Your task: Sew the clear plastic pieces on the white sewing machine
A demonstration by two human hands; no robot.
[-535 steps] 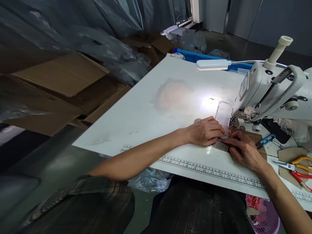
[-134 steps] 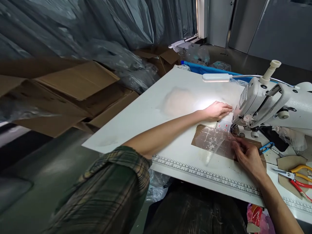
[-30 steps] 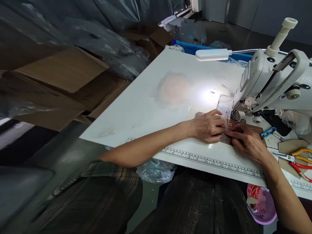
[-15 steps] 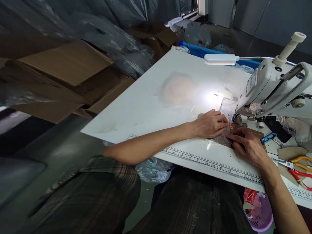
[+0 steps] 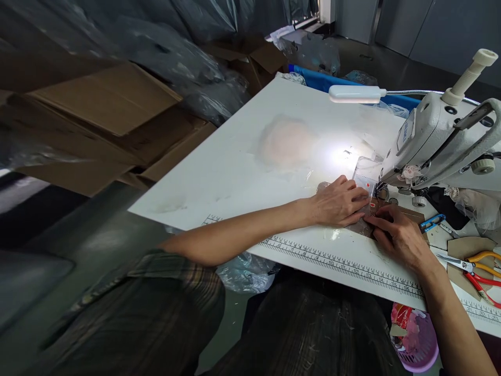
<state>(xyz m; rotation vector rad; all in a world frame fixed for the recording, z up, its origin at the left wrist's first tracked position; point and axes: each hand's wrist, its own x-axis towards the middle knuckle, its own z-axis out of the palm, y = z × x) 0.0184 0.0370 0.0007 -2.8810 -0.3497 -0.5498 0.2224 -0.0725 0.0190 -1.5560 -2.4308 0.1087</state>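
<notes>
A piece of thin, see-through fabric lies on the white table at the sewing machine, with small red spots near the needle area. My left hand rests palm down on this fabric, fingers stretched towards the presser foot. On the near side of the needle, my right hand has thumb and index finger closed at the fabric's right edge. Its fingertips almost meet those of the left hand. Part of the fabric is hidden under both hands.
Blue thread snips, scissors with orange handles and red-handled pliers lie on the right. A printed ruler runs along the front edge. A lamp lights the table. Cardboard boxes stand left; a pink basket sits below.
My left hand's fingers have shifted slightly right and spread a little over the fabric. The right hand stays almost in the same spot. The view has moved very slightly.
</notes>
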